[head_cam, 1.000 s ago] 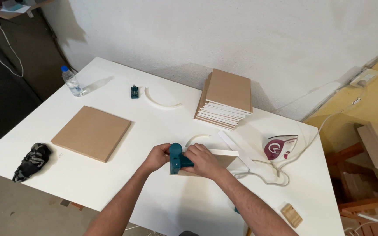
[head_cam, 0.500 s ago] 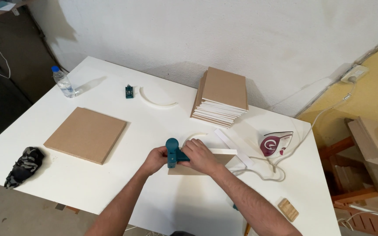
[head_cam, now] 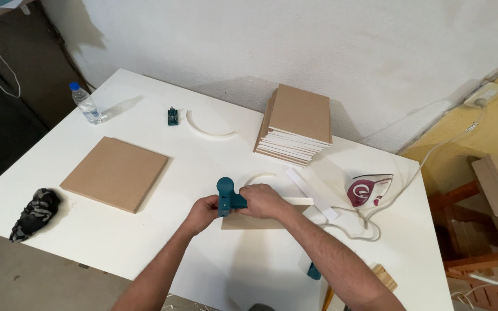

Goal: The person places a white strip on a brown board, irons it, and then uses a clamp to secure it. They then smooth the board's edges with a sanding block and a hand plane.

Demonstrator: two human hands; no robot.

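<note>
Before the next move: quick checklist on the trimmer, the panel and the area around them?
1. Both hands on tool: ok. Left hand and right hand hold the teal trimmer.
2. Trimmer seated on panel edge: cannot tell. It sits at the left end of the panel, but the hands hide the contact.
3. Panel flat on table: ok.
4. Iron away from hands: ok, it stands to the right, apart from them.
5. Iron cord off the panel: ok, it loops to the panel's right.
6. Loose white strip clear of panel: cannot tell, its end lies close by.
</note>
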